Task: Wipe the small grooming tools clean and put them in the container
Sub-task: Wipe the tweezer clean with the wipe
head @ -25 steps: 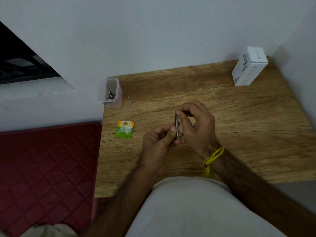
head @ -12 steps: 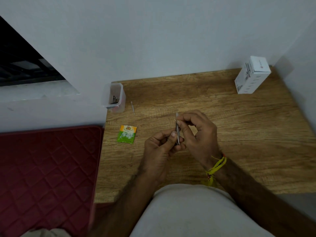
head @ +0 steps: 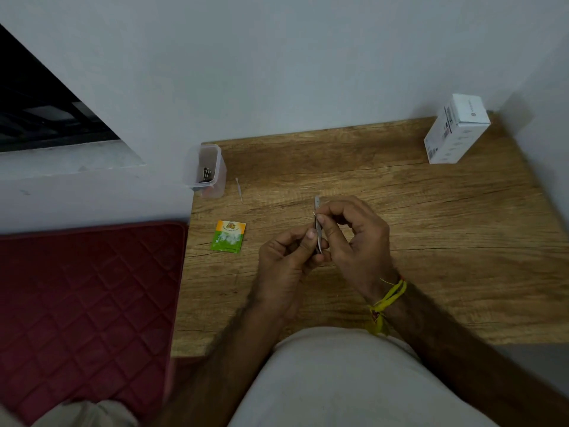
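Head view showed a thin, flat metal grooming tool, silvery and narrow, standing nearly upright above the wooden table, its upper tip poking out past the fingers. The left hand had its fingers curled round the tool's lower end, the thumb pressed against its side. The right hand pinched the tool higher up between thumb and forefinger, with a small scrap of something pale at the fingertips, too small to make out. The two hands met at the tool, held just above the tabletop.

A clear plastic container stood at the table's far left corner against the wall, well apart from the hands, with a few dark metal tools inside. Just beside it lay a small white stick. A green and orange sachet lay flat between the container and the left hand.
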Demonstrator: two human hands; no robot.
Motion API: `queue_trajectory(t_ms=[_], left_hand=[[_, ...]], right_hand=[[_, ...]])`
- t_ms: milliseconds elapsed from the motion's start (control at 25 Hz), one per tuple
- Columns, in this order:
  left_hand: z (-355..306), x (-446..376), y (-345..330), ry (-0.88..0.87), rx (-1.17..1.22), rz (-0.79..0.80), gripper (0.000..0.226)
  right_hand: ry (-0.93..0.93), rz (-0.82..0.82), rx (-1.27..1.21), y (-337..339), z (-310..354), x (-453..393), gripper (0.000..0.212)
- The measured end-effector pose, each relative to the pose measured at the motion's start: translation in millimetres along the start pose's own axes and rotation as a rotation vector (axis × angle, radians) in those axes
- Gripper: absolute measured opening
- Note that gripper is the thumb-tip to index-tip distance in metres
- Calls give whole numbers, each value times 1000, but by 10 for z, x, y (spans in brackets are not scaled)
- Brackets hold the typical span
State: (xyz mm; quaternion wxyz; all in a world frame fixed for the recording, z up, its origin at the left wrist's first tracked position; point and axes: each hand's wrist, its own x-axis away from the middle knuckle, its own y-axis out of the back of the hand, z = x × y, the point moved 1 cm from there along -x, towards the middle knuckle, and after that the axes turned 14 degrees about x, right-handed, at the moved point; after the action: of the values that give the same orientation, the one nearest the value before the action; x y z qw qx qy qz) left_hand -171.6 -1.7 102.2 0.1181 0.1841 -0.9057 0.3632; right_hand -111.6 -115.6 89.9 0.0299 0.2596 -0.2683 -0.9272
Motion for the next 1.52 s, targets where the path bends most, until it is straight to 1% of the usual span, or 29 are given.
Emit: queue_trajectory(t_ms=[120,440,600,760,1120,1200,1320,1440,1520], left_hand=[[10,18,-39,-14,-4,-13,14],[163,128,-223,-52,24,-45,14],[287,219,-346,-84,18,-34,15],[432,298,-449,-131,31,-40,15],[674,428,-625,-134,36,-43,18],[681,446,-617,-132,32,-42,19],[616,440,-575,-119,18,-17,17],[503,421,-512,-104,12,0,16],[412,382,-448,-87,8,11,16]], right_hand=[[3,-13,-29,30,-14,-9,10],[43,41,-61,250,-108,-42,10],[58,55,-76,419,-180,1,10],[128,83,-45,606,-254,38,10],[144,87,-36,898,-356,151,10],[166,102,-40,915,-368,185,9],[135,72,-35,875,-330,182,8],[151,72,-21,779,-248,193,7],[128,39,-9,705,-176,201,6]])
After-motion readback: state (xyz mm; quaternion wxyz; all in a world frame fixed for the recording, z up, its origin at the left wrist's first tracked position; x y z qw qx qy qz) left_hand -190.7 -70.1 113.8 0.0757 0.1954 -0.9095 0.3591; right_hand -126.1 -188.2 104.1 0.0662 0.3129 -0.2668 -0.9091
